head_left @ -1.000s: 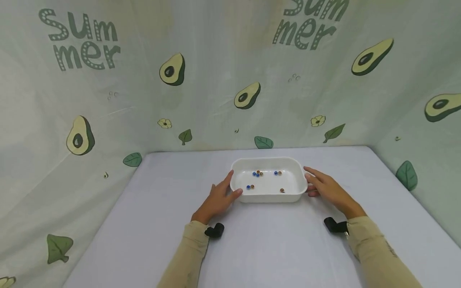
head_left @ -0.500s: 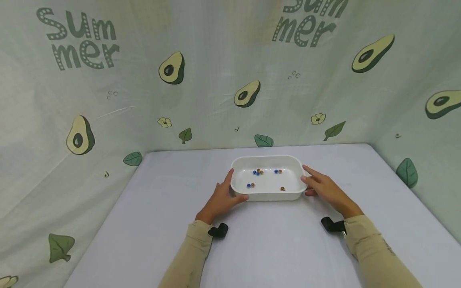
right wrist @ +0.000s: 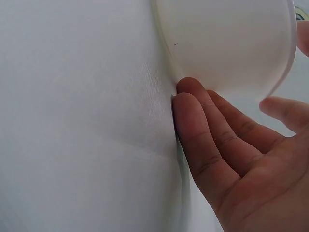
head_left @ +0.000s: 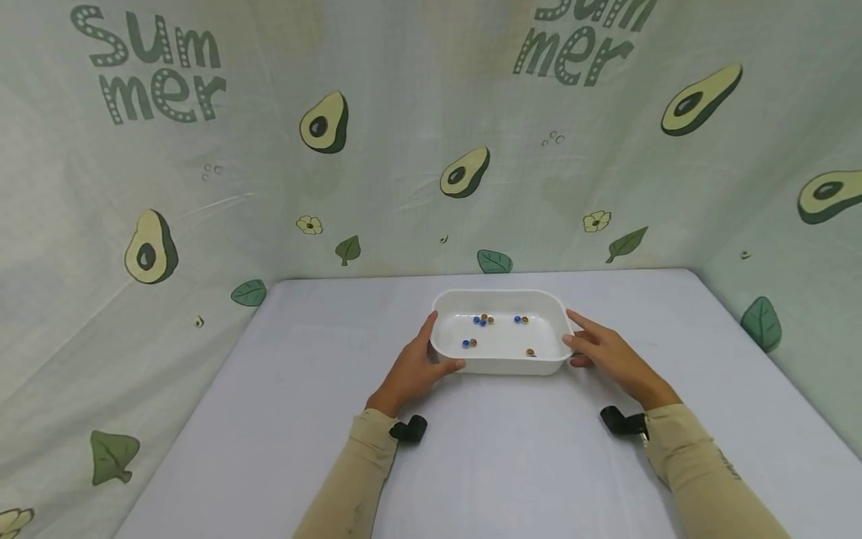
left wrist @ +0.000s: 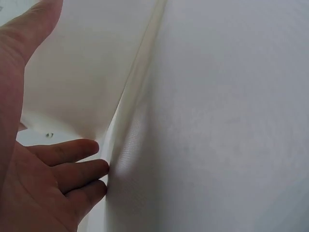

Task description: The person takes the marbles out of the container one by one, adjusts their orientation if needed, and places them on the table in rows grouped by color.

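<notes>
A white rectangular tray with rounded corners sits on the table toward its far edge. Small blue and amber marbles lie inside it in a few groups, with one lone amber marble near the front right. My left hand holds the tray's left end, thumb along the front wall and index finger up the side. At the opposite end, my right hand holds the tray with its thumb at the rim. In the right wrist view, fingertips meet the tray's lower edge.
A white cloth covers the table. Behind and beside it hangs a pale curtain printed with avocados, leaves and lettering. Black wrist cameras sit below both hands at the beige sleeves.
My left thumb has slid right along the tray's front wall. The right hand has closed in slightly, its thumb now against the rim. The tray and marbles stay nearly in place.
</notes>
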### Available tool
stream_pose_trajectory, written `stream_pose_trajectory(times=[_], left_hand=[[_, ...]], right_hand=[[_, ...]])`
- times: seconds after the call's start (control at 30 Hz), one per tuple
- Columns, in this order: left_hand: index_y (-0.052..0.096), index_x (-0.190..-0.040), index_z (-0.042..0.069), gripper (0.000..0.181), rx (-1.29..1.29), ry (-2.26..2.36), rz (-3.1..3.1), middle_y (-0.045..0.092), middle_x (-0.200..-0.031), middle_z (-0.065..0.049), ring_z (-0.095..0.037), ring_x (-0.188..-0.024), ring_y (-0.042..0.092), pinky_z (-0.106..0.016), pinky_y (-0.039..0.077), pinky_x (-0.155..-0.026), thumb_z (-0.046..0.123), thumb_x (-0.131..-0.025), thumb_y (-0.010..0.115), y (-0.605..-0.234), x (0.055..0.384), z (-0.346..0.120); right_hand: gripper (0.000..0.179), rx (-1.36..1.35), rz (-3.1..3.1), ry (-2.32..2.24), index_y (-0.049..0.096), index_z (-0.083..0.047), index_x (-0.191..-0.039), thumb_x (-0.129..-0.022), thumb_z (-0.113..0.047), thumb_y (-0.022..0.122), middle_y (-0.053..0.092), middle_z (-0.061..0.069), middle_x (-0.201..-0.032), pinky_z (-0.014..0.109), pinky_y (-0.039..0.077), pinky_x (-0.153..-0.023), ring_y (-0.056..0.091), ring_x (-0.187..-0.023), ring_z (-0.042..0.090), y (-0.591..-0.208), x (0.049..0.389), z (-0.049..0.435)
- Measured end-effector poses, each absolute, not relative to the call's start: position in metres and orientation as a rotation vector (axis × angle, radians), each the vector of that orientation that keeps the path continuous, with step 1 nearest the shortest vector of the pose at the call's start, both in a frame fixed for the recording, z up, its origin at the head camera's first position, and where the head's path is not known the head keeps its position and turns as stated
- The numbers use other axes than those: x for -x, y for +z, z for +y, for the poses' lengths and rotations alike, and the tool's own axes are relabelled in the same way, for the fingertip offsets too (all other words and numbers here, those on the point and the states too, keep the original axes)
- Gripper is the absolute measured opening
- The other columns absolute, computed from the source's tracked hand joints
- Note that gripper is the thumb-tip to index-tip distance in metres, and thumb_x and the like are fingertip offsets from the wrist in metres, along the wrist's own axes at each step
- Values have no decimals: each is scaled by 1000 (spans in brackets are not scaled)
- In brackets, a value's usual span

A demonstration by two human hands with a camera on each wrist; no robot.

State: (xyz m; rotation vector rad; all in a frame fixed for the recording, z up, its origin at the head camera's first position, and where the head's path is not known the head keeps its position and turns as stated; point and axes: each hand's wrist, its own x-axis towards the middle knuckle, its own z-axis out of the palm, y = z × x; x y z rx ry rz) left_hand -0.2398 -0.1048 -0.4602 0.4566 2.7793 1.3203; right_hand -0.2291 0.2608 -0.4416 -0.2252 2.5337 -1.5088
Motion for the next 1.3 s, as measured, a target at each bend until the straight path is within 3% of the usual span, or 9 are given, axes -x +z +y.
stream_pose_trajectory(times=[0.3, 0.67, 0.93, 1.13, 1.3], left_hand=[[11, -162, 17, 112, -504, 1337, 2791, 21, -165, 0, -17, -149, 20, -42, 23, -117, 49, -81, 81, -465, 244, -105], [20, -160, 11, 102, -589, 1452, 2748, 27, -163, -3, -16, -149, 23, -43, 24, -117, 42, -84, 81, -460, 242, -105], [18, -161, 15, 103, -599, 1572, 2645, 40, -154, -11, -28, -130, 50, -45, 45, -103, 40, -84, 82, -461, 240, -108], [17, -161, 15, 103, -561, 1626, 2585, 39, -155, -11, -30, -132, 50, -43, 46, -103, 41, -85, 81, -462, 240, -112], [26, -158, 23, 99, -456, 1631, 2562, 45, -151, -10, -32, -131, 52, -46, 46, -102, 49, -81, 82, -463, 242, -111]], right_hand=[[74, 236, 2517, -1539, 16, -16, -161, -103, -39, 56, 48, 30, -142, 52, 44, -101, 69, -100, 29, -442, 229, 262], [72, 223, 2501, -1557, 17, -18, -161, -104, -42, 53, 51, 29, -140, 44, 49, -97, 69, -101, 29, -442, 228, 264], [71, 229, 2485, -1577, 18, -18, -161, -104, -40, 54, 50, 30, -140, 45, 50, -96, 68, -102, 31, -439, 229, 260], [71, 223, 2511, -1539, 18, -19, -161, -104, -43, 53, 51, 28, -140, 47, 49, -97, 68, -101, 30, -439, 231, 258], [72, 193, 2545, -1486, 17, -23, -161, -104, -48, 50, 52, 27, -139, 52, 45, -100, 68, -99, 27, -440, 229, 262]])
